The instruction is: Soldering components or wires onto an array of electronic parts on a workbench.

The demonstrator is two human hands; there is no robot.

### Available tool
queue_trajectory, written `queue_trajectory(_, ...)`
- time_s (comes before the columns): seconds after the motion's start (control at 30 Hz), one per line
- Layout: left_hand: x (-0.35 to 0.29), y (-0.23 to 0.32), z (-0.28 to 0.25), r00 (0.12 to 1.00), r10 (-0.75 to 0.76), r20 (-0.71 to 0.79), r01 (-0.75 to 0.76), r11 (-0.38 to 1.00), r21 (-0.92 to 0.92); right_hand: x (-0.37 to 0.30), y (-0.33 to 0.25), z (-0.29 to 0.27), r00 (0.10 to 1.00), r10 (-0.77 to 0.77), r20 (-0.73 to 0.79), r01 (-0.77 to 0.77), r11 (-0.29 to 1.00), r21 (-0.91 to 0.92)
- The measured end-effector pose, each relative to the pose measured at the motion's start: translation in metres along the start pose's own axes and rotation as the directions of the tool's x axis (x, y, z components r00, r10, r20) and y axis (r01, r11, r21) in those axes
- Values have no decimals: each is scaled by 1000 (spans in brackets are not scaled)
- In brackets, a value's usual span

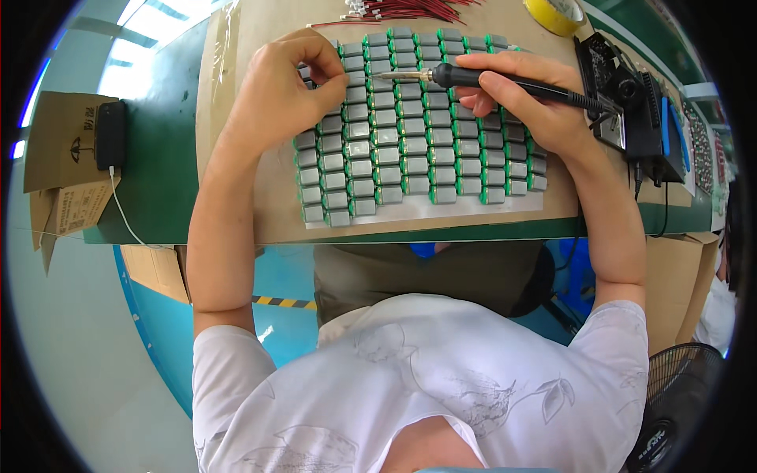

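My right hand (520, 94) grips a black soldering iron (473, 77), its metal tip pointing left over the upper part of a large array of small grey blocks (410, 126) with green edges. Just left of the tip, my left hand (296, 91) is closed with thumb and forefinger pinched together at the blocks. What that pinch holds, if anything, is too small to make out. The blocks lie in staggered columns on a white sheet (441, 211), and my hands hide some along the upper left and right.
Red wires (414, 9) with white connectors lie beyond the blocks. At the far right are yellow tape (556, 14) and a black soldering stand (631, 94). A phone (111, 135) with a white cable leans on a cardboard box (63, 146) at left. A fan (684, 386) stands lower right.
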State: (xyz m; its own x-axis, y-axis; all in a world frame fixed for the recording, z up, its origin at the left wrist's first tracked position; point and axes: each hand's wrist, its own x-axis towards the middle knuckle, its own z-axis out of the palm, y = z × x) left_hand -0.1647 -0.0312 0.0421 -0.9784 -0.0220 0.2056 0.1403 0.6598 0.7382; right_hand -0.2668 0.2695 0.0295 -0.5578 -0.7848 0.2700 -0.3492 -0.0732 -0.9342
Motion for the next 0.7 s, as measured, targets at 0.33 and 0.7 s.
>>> queue_trajectory(0.33,-2,-8,-1,999,36,28,-38,998,55,0,-4,-2,999,34,-3,-34,995,-95)
queue_trajectory(0.7,-1,-6,1,998,56,12,-57,994,89,-1,-5,-1,999,38,-4,-38,986,-162)
